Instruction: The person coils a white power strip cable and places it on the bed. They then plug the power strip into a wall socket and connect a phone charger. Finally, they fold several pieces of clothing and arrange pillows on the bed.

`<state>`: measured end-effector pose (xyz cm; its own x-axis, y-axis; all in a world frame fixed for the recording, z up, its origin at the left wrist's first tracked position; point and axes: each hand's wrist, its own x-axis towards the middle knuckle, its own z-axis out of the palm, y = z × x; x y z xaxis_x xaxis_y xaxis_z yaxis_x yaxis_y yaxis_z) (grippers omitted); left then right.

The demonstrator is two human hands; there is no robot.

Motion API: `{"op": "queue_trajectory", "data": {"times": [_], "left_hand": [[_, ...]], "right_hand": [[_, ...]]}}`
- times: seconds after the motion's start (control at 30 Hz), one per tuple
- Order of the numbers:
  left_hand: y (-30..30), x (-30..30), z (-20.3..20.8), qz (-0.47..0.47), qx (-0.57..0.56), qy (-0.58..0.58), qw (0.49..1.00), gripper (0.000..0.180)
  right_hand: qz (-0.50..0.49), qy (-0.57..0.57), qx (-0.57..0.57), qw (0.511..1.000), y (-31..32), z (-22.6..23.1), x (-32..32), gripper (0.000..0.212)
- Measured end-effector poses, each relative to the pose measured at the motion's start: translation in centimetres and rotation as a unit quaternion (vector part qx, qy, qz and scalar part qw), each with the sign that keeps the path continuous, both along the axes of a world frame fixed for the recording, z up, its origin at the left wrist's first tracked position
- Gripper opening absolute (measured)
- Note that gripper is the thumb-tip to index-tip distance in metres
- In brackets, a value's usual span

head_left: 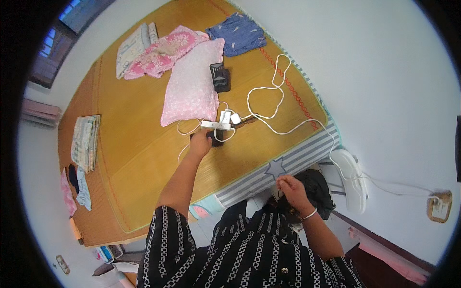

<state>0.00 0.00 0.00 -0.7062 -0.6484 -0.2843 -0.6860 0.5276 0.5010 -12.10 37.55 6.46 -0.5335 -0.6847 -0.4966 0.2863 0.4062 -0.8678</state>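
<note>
My left hand [200, 144] reaches onto the mat-covered bed, its fingers curled over a dark flat object [217, 138] whose kind I cannot make out. Just beyond it lies a white power strip [211, 125] with white plugs [227, 117] and looped thin cables. A black stand [220, 78] rests against the pink pillow [194, 81] farther off. My right hand [292, 191], with a white bangle at the wrist, hovers near the bed's front edge. Its fingers are closed, and whatever they may hold is hidden.
A long white cord [283, 133] crosses the bed towards a white rounded appliance [350, 181] and a wall socket [439, 206] on the right. Folded blue cloth [237, 34], a pink towel [168, 50] and folded bedding [85, 142] lie around. A black bag [317, 192] sits beside my right hand.
</note>
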Motion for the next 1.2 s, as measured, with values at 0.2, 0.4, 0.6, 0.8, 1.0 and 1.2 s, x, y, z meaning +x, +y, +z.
{"op": "queue_trajectory", "data": {"times": [0.2, 0.4, 0.6, 0.8, 1.0, 1.2], "left_hand": [[-6.5, -9.9, -9.7, -0.106, -0.092, -0.008, 0.990, 0.024], [-12.0, -9.5, -10.8, -0.252, -0.240, -0.048, 0.936, 0.022], [-12.6, -8.6, -9.5, -0.224, -0.171, 0.076, 0.956, 0.023], [-5.9, -9.1, 2.7, -0.233, -0.118, 0.077, 0.962, 0.030], [1.8, -16.7, 16.0, -0.165, 0.199, 0.145, 0.955, 0.019], [8.5, -23.2, 16.7, -0.191, 0.231, 0.185, 0.936, 0.018]], "right_hand": [[0.083, 0.125, 0.079, 0.986, -8.2, -1.8, -4.3, 0.016], [0.043, 0.169, 0.112, 0.978, -9.8, -3.7, -3.1, 0.018], [-0.041, 0.221, 0.134, 0.965, -5.4, -4.5, -8.6, 0.020], [-0.370, 0.264, 0.014, 0.890, 3.8, 3.9, -17.6, 0.019], [-0.651, 0.375, -0.188, 0.632, 19.1, 21.5, -22.5, 0.025], [-0.572, 0.647, 0.217, 0.455, 27.2, 27.8, -21.8, 0.022]]}}
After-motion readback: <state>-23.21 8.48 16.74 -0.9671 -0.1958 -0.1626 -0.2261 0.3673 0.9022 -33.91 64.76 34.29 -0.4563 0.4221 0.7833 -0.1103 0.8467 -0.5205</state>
